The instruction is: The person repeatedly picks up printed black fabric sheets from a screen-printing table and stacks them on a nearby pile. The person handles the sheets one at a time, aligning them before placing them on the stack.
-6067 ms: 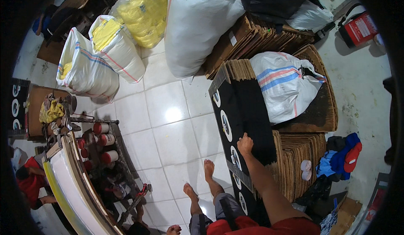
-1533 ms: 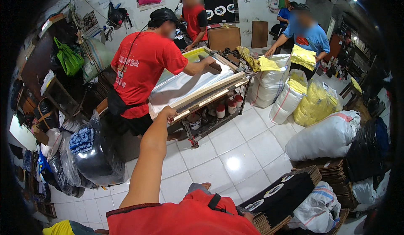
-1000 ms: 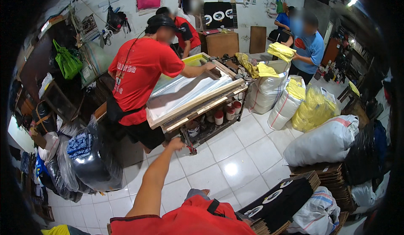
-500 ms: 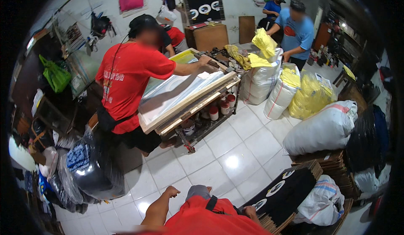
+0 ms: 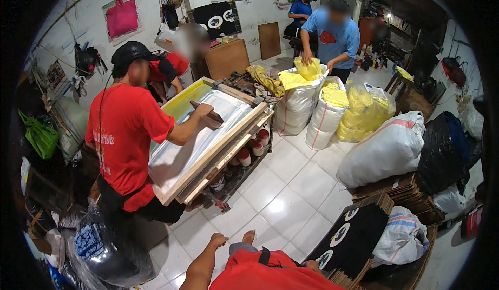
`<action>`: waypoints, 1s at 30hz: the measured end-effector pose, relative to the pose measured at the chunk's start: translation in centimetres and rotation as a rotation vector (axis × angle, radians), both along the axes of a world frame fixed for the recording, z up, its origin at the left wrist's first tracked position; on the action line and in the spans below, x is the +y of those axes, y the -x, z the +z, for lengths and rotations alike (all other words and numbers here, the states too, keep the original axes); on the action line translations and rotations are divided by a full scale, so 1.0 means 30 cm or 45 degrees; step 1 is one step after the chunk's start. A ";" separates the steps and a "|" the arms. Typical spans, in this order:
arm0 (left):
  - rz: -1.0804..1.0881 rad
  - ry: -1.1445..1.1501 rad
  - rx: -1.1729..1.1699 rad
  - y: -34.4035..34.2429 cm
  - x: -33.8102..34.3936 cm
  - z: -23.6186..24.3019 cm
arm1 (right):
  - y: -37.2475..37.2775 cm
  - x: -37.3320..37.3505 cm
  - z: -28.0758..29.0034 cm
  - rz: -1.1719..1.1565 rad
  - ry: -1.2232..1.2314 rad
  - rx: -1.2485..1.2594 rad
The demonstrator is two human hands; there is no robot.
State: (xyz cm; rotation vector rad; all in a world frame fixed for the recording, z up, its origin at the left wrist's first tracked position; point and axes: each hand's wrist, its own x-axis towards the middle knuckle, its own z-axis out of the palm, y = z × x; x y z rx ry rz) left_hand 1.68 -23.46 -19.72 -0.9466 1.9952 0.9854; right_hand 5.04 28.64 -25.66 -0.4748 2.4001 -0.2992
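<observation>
My left hand point(image 5: 217, 240) hangs low over the tiled floor near my bare foot point(image 5: 248, 237), fingers curled, with nothing visible in it. At my right side, my right hand point(image 5: 311, 265) is mostly hidden by my red shirt point(image 5: 249, 272), beside a stack of cardboard boards point(image 5: 379, 204) topped with black fabric point(image 5: 353, 225) bearing white oval prints. Across the floor, a co-worker in red point(image 5: 122, 134) grips a dark squeegee point(image 5: 208, 116) over a wooden-framed screen point(image 5: 176, 155) on a wheeled rack point(image 5: 221, 188), with red-lidded tubs point(image 5: 244, 155) below.
A second red-shirted co-worker point(image 5: 169, 66) bends behind the screen. A person in light blue point(image 5: 335, 43) handles yellow fabric point(image 5: 309, 69) at white sacks point(image 5: 288, 108); another in dark blue point(image 5: 299, 12) stands behind. Large sacks point(image 5: 379, 149) lie right, black plastic bundles point(image 5: 114, 248) lower left.
My view has turned rightward. My left hand has come down from the screen frame to low by my leg. The light-blue person's yellow bundle has gone down onto a sack. The squeegee has moved.
</observation>
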 end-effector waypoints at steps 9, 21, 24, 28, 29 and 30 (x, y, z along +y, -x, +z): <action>-0.061 0.002 0.083 0.211 -0.055 0.028 | 0.163 -0.268 0.104 -1.822 0.951 -0.645; 0.041 -0.011 -0.034 -0.034 0.035 -0.014 | 0.015 -0.073 -0.002 -1.608 0.648 -0.665; 0.153 -0.049 -0.078 -0.136 0.071 -0.057 | -0.064 0.010 -0.073 -0.529 0.267 -0.217; -0.001 -0.025 -0.093 -0.229 0.128 -0.091 | -0.043 0.050 -0.046 0.132 0.081 0.109; 0.032 -0.013 -0.097 -0.243 0.140 -0.094 | -0.027 0.039 -0.016 -0.162 0.219 -0.018; 0.064 -0.001 -0.101 -0.252 0.150 -0.096 | -0.011 0.017 0.018 -0.466 0.284 -0.180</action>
